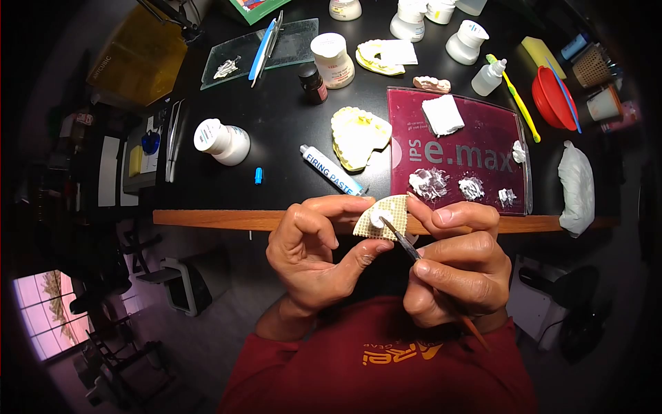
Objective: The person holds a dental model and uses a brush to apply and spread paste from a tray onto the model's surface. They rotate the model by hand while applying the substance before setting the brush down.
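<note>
Thumb and forefinger of the left hand [307, 252] pinch a pale cream, fan-shaped honeycomb plate [398, 210] at its edges. Right hand [472, 265] grips, pen-fashion, a slim brush with dark ferrule and reddish-brown handle [408, 248], its tip against a small, rounded white piece [377, 218] on the plate. Whether that piece is fixed cannot be told.

Risks, as judged: sideways pressure from the brush could push the white piece off. The plate is held in the air by the wooden front edge of the black counter [276, 148]; a slackened pinch could let it fall short of the counter.

Just beyond the left fingers lies a white-and-blue firing paste tube [331, 170], which a knuckle could knock. Farther right, three smeared white heaps [427, 183] sit uncovered on a maroon glass slab [486, 141]; a dragging hand could smear or contaminate them.
</note>
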Action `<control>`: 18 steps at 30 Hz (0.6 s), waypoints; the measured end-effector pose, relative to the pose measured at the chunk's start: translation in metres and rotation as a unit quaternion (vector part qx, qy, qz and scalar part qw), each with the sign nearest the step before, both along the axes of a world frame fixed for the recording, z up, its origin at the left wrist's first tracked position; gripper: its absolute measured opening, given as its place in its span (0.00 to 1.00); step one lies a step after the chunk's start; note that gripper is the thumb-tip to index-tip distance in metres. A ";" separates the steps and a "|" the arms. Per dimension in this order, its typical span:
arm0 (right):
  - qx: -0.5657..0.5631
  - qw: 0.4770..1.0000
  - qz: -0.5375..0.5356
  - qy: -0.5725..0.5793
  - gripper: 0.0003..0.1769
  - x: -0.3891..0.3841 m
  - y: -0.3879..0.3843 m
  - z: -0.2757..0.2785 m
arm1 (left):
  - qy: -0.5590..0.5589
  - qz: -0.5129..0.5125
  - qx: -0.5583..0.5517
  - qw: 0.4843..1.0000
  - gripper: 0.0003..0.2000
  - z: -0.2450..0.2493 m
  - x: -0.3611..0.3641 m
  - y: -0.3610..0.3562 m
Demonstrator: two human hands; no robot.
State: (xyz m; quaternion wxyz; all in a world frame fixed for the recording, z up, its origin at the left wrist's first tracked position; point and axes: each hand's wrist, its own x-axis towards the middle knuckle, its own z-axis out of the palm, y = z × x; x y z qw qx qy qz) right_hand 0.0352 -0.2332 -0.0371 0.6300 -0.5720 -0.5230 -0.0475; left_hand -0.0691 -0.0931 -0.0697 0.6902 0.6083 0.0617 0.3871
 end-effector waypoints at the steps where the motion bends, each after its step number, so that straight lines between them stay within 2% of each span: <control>1: 0.003 1.000 -0.001 0.002 0.08 0.000 0.000 0.000 | 0.000 0.001 -0.001 1.000 0.21 0.000 0.000 0.000; 18: 0.001 1.000 0.005 -0.001 0.09 0.000 0.000 0.000 | 0.000 0.001 -0.007 1.000 0.21 0.001 0.000 0.000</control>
